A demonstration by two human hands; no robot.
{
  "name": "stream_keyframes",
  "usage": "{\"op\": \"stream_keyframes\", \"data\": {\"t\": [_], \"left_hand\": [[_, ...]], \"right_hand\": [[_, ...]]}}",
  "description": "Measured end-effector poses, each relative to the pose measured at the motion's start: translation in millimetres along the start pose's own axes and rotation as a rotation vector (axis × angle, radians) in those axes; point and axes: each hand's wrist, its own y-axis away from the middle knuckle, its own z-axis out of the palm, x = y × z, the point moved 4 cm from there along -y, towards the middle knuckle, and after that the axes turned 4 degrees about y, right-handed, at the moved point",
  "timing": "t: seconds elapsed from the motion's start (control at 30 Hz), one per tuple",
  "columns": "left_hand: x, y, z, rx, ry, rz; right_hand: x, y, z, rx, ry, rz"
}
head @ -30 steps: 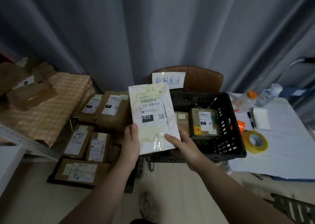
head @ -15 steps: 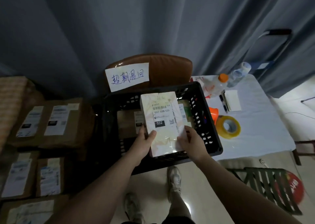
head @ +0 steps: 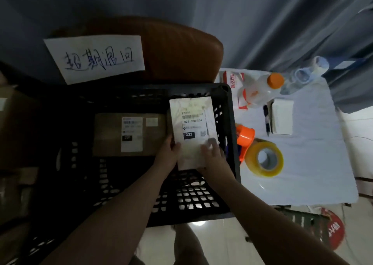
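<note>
A white flat parcel [head: 191, 119] with a barcode label marked 032 lies low inside the black plastic crate [head: 233, 123], against its right wall. My left hand [head: 168, 153] holds the parcel's lower left edge, thumb on top. My right hand [head: 214, 155] rests on its lower right part with fingers laid over it. A brown cardboard box [head: 113, 135] with a white label lies in the crate to the left of the parcel.
A brown chair back [head: 171, 48] carries a handwritten paper sign [head: 96, 58] behind the crate. The white table [head: 314, 163] at right holds a yellow tape roll [head: 264, 159], an orange dispenser [head: 245, 135], bottles [head: 260, 89], a pen and a notepad [head: 281, 116]. Dark cartons stand at left.
Both hands have carried the white parcel from in front of the crate down into it, to the right side. The view has swung right and down over the crate.
</note>
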Motion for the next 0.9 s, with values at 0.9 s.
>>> {"op": "stream_keyframes", "data": {"t": [0.9], "left_hand": [[45.7, 93.8, -108.8, 0.239, -1.189, 0.281]], "right_hand": [[-86.3, -12.7, -64.3, 0.095, 0.371, -0.278]]}}
